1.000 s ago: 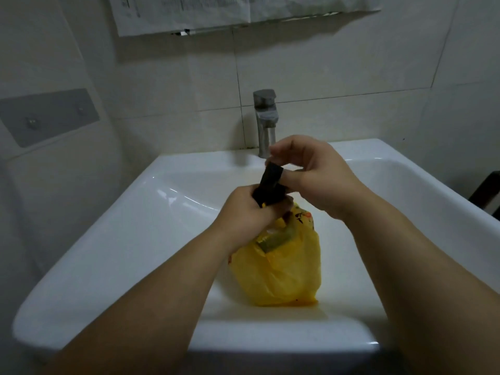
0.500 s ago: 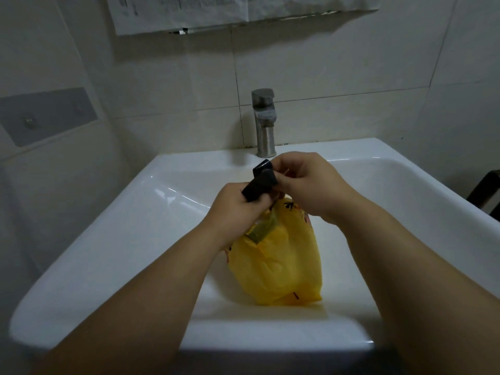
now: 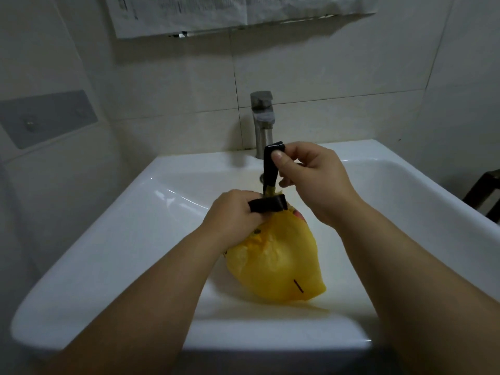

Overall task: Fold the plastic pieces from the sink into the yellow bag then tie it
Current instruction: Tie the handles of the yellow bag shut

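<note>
Yellow bag (image 3: 276, 266): lies full and rounded on the floor of the sink, neck gathered toward the faucet. No loose plastic shows around it, so filling looks done.
Flat strip (image 3: 266, 206): black handle held level at the neck.
Upright strip (image 3: 270, 169): second black handle, drawn up taut, probably kept apart for crossing into a knot.
Left hand (image 3: 232, 212): grip curled round the flat strip, steadying the bag.
Right hand (image 3: 311, 174): grip pinching the upright strip's top under the thumb.
Sink (image 3: 135, 226): glossy white basin.
Room: steel faucet (image 3: 262, 120), pale wall tiles, paper sheets (image 3: 216, 12) hung above, grey plate (image 3: 46, 117) at left.
</note>
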The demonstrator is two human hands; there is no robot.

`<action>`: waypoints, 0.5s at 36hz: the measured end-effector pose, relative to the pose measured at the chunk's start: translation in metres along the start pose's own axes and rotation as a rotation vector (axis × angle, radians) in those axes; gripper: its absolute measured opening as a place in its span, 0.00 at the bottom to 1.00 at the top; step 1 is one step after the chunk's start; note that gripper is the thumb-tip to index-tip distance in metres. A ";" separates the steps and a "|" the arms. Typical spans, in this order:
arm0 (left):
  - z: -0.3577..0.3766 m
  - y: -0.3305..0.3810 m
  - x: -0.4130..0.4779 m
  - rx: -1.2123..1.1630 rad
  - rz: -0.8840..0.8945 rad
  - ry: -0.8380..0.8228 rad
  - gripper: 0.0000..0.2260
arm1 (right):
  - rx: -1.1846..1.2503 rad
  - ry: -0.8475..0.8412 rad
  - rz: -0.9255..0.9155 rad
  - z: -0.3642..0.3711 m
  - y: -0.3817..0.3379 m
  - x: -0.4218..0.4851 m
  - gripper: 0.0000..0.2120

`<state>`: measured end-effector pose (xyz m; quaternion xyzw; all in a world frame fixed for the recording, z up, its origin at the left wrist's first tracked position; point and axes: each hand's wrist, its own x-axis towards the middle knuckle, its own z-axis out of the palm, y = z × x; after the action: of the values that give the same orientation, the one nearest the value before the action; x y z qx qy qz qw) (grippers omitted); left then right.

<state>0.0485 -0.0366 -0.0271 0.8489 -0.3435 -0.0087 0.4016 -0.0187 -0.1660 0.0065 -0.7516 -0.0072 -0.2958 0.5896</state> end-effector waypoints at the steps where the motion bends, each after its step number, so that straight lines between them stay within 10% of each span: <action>1: 0.000 0.000 0.000 0.010 0.025 0.018 0.15 | 0.021 0.009 0.019 -0.001 0.001 0.001 0.06; 18: 0.002 0.008 -0.001 -0.321 -0.046 0.025 0.09 | -0.005 -0.112 0.067 0.002 0.003 0.002 0.08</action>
<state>0.0422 -0.0407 -0.0236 0.7815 -0.3131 -0.0621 0.5360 -0.0148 -0.1655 0.0043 -0.7681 -0.0144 -0.2336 0.5961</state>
